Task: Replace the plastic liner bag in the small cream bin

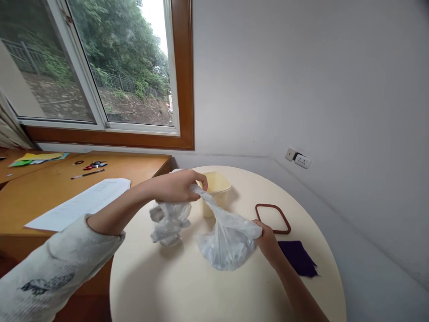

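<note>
Stretched between both hands is a white plastic bag (229, 241), its lower part bulging with contents I cannot make out. My left hand (181, 185) grips the twisted upper end of it. On the other side, my right hand (265, 235) pinches the bag's edge. A second crumpled white plastic bag (170, 223) sits on the table beneath my left hand. Just behind the hands stands a pale yellow bin (217, 190), partly covered by my left hand and the held bag.
The round cream table (221, 297) also bears a reddish-brown frame (288, 226) and a dark purple cloth (298, 258) at the right. On the wooden desk (140, 167) at left are papers (83, 201), a pen (87, 174) and small items. A wall socket (303, 161) is behind.
</note>
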